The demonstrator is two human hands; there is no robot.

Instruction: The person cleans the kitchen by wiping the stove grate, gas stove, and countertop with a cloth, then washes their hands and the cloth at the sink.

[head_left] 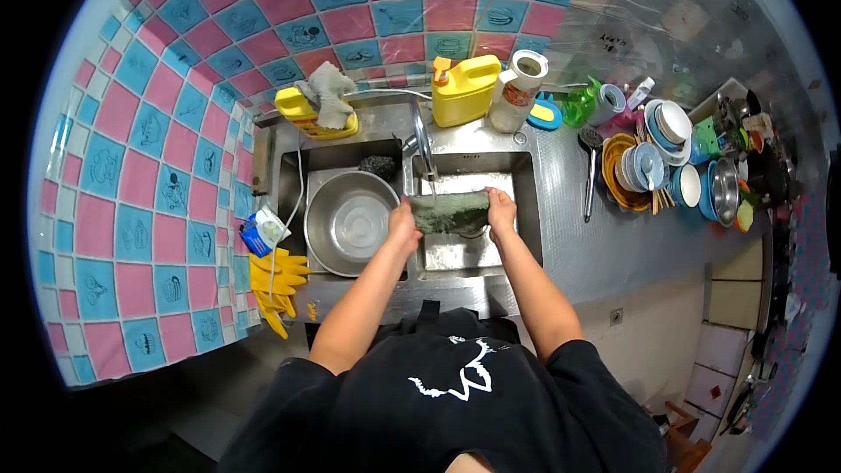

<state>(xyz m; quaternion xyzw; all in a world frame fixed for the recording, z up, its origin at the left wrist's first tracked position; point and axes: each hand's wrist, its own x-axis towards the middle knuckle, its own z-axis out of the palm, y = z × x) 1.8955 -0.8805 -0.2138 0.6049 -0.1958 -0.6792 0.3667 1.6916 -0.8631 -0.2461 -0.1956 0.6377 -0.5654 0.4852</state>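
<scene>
Stretched between both hands is a grey-green cloth (pixel 451 213), held over the right sink basin (pixel 517 177) just below the faucet (pixel 421 136). My left hand (pixel 404 226) grips its left end with closed fingers. At the opposite end, my right hand (pixel 502 212) is closed on the cloth too. A large metal pot (pixel 352 222) sits in the left basin (pixel 298 162), to the left of my left hand. Behind that pot lies a dark scrubber (pixel 378 166).
Yellow jugs (pixel 464 92) and a white bottle (pixel 517 92) stand along the back ledge. Yellow rubber gloves (pixel 276 285) lie at the left edge. Stacked bowls (pixel 644 165), a long-handled brush (pixel 590 171) and a green spray bottle (pixel 580 105) occupy the right counter.
</scene>
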